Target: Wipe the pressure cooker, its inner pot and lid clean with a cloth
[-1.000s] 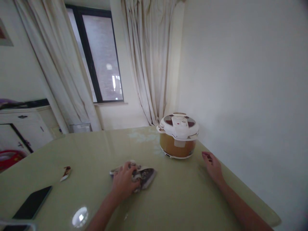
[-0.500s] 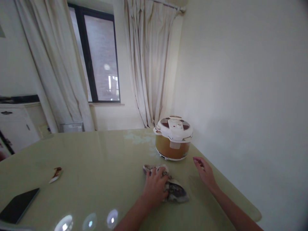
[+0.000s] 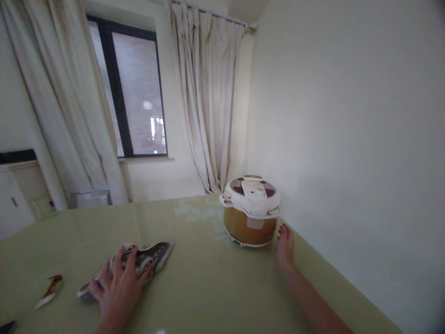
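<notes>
My left hand [image 3: 120,283] presses down on a crumpled grey-and-white patterned cloth [image 3: 153,257] at the left of the table, its fingers spread over the fabric. The palm hides part of the cloth. Close beside the right side of an electric pressure cooker [image 3: 250,227] is my right hand [image 3: 285,246], fingers loosely bent and nothing seen in them. Whether its fingertips touch the cooker I cannot tell. The cooker has a white lid and a gold-brown body, and its lid is down.
A small white-and-brown scrap [image 3: 51,290] lies left of the cloth on the pale green glossy table [image 3: 208,287]. At the lower left edge shows the corner of a dark flat device [image 3: 7,326]. A white wall [image 3: 347,162] borders the table's right side; curtains [image 3: 208,102] hang behind.
My left hand first slid the cloth rightward toward the cooker, then swept it back far to the left. My right hand has come closer to the cooker's side. The view has shifted slightly.
</notes>
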`<state>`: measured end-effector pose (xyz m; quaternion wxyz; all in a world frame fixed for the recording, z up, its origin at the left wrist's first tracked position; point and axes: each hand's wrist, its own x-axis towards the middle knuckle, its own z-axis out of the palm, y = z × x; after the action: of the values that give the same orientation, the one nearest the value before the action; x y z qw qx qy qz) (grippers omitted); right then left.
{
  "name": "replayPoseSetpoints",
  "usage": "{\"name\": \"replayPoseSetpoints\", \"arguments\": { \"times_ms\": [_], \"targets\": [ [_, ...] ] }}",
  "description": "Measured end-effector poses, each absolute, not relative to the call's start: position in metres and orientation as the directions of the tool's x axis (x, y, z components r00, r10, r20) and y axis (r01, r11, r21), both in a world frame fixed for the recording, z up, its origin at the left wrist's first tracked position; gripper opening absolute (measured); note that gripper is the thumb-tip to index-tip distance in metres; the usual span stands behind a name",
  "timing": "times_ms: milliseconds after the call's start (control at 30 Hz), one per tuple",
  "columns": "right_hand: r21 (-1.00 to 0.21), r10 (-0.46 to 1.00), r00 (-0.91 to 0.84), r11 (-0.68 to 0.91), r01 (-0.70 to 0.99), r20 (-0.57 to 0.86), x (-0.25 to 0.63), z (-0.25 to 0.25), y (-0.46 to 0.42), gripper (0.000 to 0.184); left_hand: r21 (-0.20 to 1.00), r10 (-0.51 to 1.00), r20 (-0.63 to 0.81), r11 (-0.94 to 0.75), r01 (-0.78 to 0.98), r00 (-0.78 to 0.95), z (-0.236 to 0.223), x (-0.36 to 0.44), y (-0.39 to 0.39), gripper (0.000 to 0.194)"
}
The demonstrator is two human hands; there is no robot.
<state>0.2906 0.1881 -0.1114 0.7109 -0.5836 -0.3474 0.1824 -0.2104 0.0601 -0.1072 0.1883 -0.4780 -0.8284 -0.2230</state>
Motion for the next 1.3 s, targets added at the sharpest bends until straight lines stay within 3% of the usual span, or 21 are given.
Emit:
{"name": "replayPoseSetpoints", "arguments": {
  "times_ms": [167,367,567,733,900,967,1033,1067,1200,1300],
  "targets": [
    [-0.947,0.63,0.716,0.283,0.151,0.302,0.275,-0.116,0.186,0.072,0.192,0.723,0.561,0.36,0.913,-0.403,-0.116,-0.202,0.052,0.089],
    [-0.939,0.653,0.69,0.323,0.119,0.312,0.277,-0.119,0.181,0.063,0.185,0.797,0.573,0.101,0.978,-0.191,-0.128,-0.225,0.068,0.068],
    [-0.947,0.664,0.692,0.308,0.091,0.283,0.279,-0.122,0.181,0.064,0.263,0.823,0.568,-0.189,0.946,0.007,-0.145,-0.218,0.08,0.069],
    [-0.956,0.671,0.693,0.28,0.091,0.262,0.281,-0.117,0.172,0.064,0.27,0.767,0.625,-0.388,0.881,0.146,-0.145,-0.165,0.072,0.076],
    [-0.964,0.636,0.731,0.238,0.121,0.249,0.288,-0.111,0.165,0.062,0.343,0.741,0.664,-0.423,0.839,0.102,-0.128,-0.116,0.058,0.08],
    [-0.967,0.627,0.739,0.208,0.146,0.246,0.291,-0.11,0.162,0.058,0.346,0.69,0.722,-0.419,0.84,0.047,-0.121,-0.118,0.057,0.063],
    [-0.965,0.622,0.737,0.185,0.188,0.263,0.292,-0.11,0.159,0.055,0.362,0.624,0.782,-0.43,0.827,-0.017,-0.117,-0.131,0.056,0.028],
    [-0.962,0.618,0.737,0.178,0.207,0.273,0.292,-0.109,0.157,0.054,0.378,0.6,0.799,-0.439,0.815,-0.047,-0.116,-0.139,0.056,0.021],
    [-0.964,0.609,0.747,0.16,0.214,0.267,0.288,-0.106,0.15,0.052,0.441,0.587,0.802,-0.458,0.772,-0.11,-0.114,-0.159,0.049,0.038],
    [-0.972,0.619,0.75,0.161,0.169,0.233,0.284,-0.103,0.149,0.051,0.458,0.647,0.761,-0.48,0.748,-0.05,-0.113,-0.157,0.045,0.047]
  ]
}}
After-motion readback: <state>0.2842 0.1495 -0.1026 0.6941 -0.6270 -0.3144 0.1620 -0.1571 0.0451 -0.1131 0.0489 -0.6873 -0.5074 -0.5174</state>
